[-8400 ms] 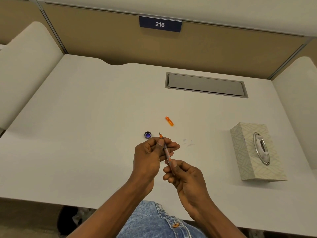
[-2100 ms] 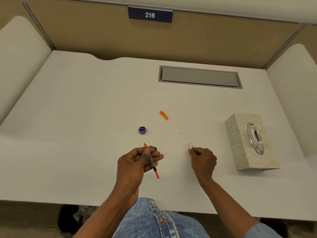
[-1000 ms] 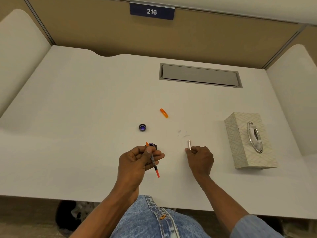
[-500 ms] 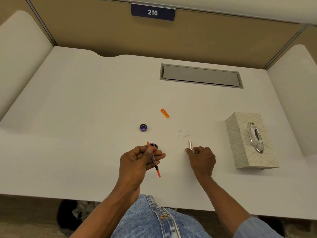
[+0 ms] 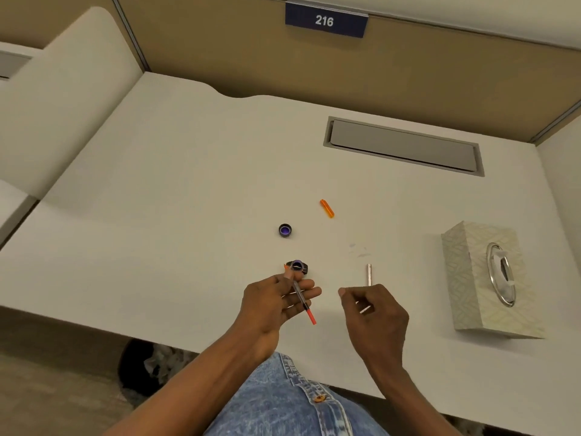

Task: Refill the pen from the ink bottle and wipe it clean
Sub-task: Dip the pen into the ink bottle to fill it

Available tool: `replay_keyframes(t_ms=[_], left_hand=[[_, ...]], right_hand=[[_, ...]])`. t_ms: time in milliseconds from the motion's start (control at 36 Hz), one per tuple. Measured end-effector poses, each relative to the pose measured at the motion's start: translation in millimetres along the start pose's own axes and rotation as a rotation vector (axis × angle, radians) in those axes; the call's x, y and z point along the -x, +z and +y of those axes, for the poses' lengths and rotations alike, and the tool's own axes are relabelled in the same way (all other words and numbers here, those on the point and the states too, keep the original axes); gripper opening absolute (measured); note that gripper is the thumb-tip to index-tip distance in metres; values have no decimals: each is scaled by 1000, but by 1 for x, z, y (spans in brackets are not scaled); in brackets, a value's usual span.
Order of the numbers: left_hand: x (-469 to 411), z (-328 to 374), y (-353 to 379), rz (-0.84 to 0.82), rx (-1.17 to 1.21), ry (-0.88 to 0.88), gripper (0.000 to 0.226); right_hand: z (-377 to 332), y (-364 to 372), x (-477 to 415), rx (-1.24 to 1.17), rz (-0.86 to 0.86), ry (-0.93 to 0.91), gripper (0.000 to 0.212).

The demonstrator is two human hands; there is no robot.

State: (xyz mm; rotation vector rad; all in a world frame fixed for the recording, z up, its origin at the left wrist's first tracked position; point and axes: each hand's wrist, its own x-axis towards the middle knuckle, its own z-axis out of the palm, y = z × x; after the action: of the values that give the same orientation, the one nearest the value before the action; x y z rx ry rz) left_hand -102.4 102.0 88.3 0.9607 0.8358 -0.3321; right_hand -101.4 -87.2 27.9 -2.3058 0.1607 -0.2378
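Pen look: the pen [image 5: 302, 299] is a thin see-through tube, dark inside, with an orange-red near end and an orange far tip.
Pen place: it is above the near middle of the surface [image 5: 176, 215], held in the left hand [image 5: 274, 306], far tip just beside the bottle [image 5: 297, 266].
Bottle: small, dark, open, purple at the rim; its lid [image 5: 285, 230] lies further back, apart.
Hands: the left hand pinches the pen between thumb and fingers. The right hand [image 5: 375, 313] hovers to the right, apart from it, fingers loosely curled.
Hard to tell: a pale sliver [image 5: 364, 309] shows under the right fingers; I cannot tell whether it is held or lying there. The pen's tip is partly hidden by the thumb and bottle, so I cannot tell whether it is in the ink.
Pen axis: the tip points far and left; the orange-red end points near and right.
Other: silver tube [image 5: 369, 274] and orange cap [image 5: 327, 208] lie on the surface; faint smears [image 5: 358, 250] lie between them; tissue box [image 5: 471, 278] stands right.
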Motion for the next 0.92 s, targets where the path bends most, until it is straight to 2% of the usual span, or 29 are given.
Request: replay_keyframes(t_ms=[278, 472, 917], left_hand=[[-8, -2, 3, -1, 163, -131, 30], [-14, -3, 8, -14, 221, -157, 30], [-24, -4, 19, -33, 154, -222, 30]], right_hand=[[-33, -10, 20, 62, -195, -328, 22], [-32, -10, 18, 151, -165, -439, 15], [-38, -3, -1, 250, -116, -434, 11]])
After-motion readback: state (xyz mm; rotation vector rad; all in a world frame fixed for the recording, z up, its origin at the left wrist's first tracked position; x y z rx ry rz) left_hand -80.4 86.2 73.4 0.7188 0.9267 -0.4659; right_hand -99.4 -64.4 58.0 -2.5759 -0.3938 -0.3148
